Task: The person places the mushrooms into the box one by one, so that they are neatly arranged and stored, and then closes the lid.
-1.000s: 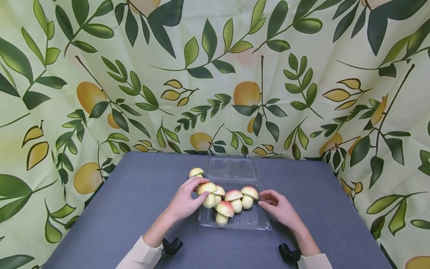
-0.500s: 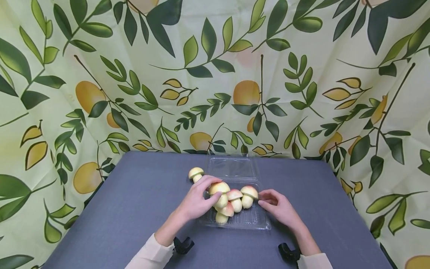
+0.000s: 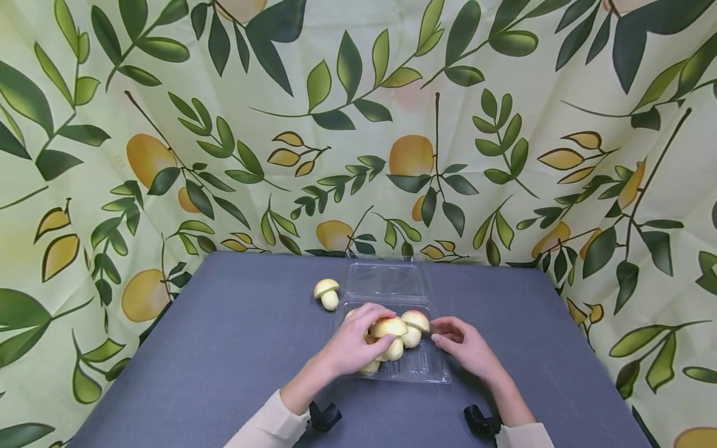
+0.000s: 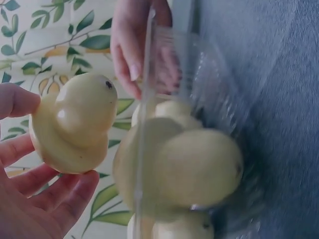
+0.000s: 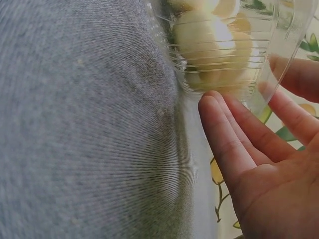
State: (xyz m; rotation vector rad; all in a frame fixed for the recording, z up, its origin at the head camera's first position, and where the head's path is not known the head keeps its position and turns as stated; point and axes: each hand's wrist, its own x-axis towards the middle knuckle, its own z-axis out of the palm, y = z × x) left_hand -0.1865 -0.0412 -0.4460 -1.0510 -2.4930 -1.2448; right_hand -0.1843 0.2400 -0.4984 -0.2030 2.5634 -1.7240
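Loose mushroom (image 3: 326, 292): laid on the table (image 3: 252, 323);
Left hand (image 3: 354, 344): the held mushroom (image 3: 390, 327) is pinched above the clear box (image 3: 424, 366);
Boxed mushrooms (image 3: 413, 336): partly hidden by this hand;
Right hand (image 3: 466, 345): fingers are loosely extended at the box's right wall

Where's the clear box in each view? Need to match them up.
Head: box lower middle, lid open on the far side.
Left wrist: box centre to right of centre.
Right wrist: box upper right.
Shared landmark: right hand, beside the box in all three.
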